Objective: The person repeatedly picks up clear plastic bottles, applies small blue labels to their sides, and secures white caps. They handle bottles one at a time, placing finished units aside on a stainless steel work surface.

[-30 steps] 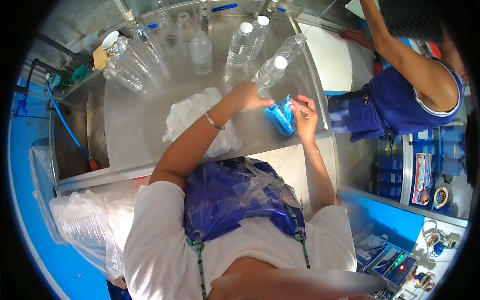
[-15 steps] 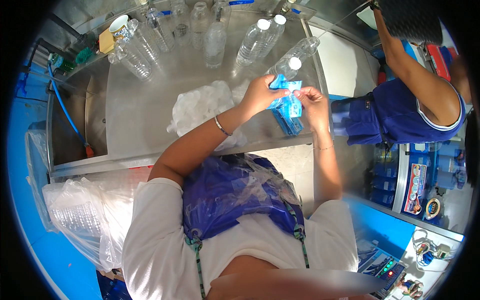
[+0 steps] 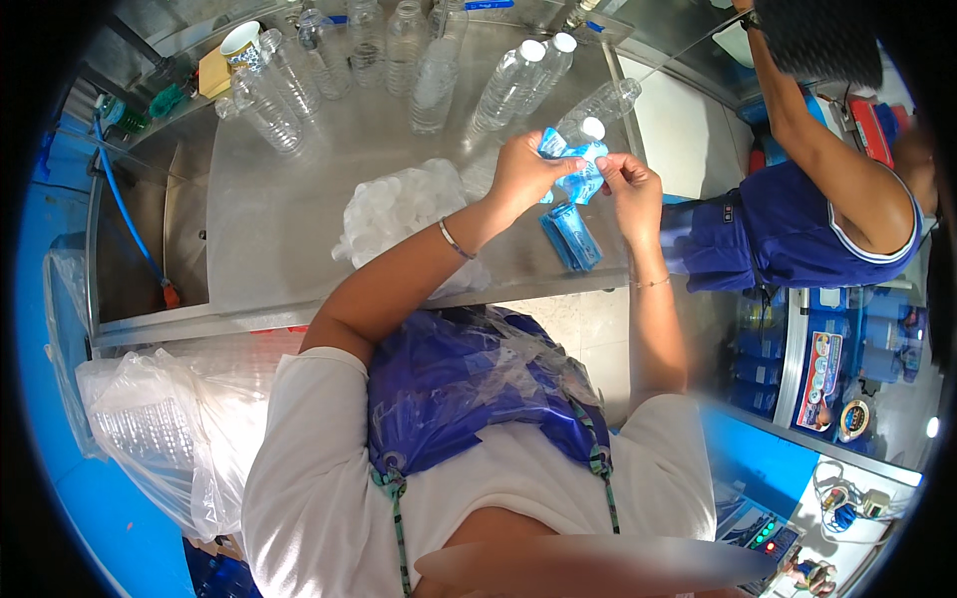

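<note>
My left hand (image 3: 521,179) and my right hand (image 3: 635,189) are raised above the metal counter, close together. Each pinches one side of a crumpled blue printed plastic label (image 3: 579,177) between thumb and fingers. Below it, near the counter's front edge, lies a flat stack of similar blue labels (image 3: 571,237). Left of my hands a heap of small translucent white pieces (image 3: 394,209) rests on the counter; their kind is hard to make out. Just beyond my hands are clear plastic bottles with white caps (image 3: 510,85), and one bottle (image 3: 603,105) leans over.
Several uncapped clear bottles (image 3: 406,50) stand along the back. A sink basin (image 3: 184,239) with a blue hose (image 3: 130,214) is at the left, near a patterned cup (image 3: 240,45). At the right stands another person in blue (image 3: 797,219). Plastic-wrapped bottles (image 3: 159,429) sit lower left.
The label has crumpled and tilted between my fingers, and my hands have shifted slightly. The stack beneath shows more fully now.
</note>
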Action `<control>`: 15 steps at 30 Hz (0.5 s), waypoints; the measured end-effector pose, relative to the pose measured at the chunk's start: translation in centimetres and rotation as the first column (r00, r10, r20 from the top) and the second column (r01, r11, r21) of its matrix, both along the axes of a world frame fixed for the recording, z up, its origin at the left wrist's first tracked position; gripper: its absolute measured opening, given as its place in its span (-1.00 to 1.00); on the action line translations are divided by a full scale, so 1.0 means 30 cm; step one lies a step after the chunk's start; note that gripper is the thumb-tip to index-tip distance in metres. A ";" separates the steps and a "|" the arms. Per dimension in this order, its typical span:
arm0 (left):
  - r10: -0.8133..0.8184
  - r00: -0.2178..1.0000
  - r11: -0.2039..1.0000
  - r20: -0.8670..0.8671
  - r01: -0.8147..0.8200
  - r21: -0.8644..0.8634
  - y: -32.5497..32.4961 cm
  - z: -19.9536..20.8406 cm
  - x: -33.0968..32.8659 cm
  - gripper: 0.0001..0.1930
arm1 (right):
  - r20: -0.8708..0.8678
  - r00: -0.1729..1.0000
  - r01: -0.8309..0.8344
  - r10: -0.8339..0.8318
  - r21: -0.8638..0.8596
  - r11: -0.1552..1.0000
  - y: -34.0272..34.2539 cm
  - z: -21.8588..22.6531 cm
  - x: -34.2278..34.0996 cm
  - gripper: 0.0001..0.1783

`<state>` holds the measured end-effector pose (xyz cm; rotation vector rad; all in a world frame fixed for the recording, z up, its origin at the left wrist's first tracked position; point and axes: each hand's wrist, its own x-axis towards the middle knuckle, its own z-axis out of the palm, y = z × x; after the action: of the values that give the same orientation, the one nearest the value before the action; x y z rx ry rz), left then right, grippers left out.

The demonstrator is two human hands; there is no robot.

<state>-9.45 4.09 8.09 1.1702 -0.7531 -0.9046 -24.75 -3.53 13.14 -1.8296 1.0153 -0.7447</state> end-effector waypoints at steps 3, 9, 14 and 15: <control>-0.019 0.999 1.000 -0.043 0.020 0.016 0.019 0.011 0.025 -0.67 | 0.025 0.997 0.068 -0.067 -0.076 0.995 -0.045 0.055 -0.018 -0.86; 0.108 0.933 0.990 0.345 -0.133 0.051 0.009 0.063 0.098 -0.45 | -0.212 0.955 -0.292 0.207 -0.551 0.782 -0.126 0.199 0.003 -0.94; 0.139 0.854 0.984 0.502 -0.063 -0.166 -0.065 0.035 0.066 -0.12 | -0.542 0.826 -0.493 0.153 -0.565 0.661 -0.121 0.207 0.141 -0.75; 0.094 0.844 0.991 0.528 -0.028 -0.132 -0.073 0.023 0.065 -0.09 | -0.602 0.787 -0.515 0.134 -0.522 0.680 -0.113 0.209 0.159 -0.72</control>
<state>-7.49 1.91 8.77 1.3468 -1.1961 -0.4633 -19.99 -6.93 19.40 -2.8846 0.7061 -0.3848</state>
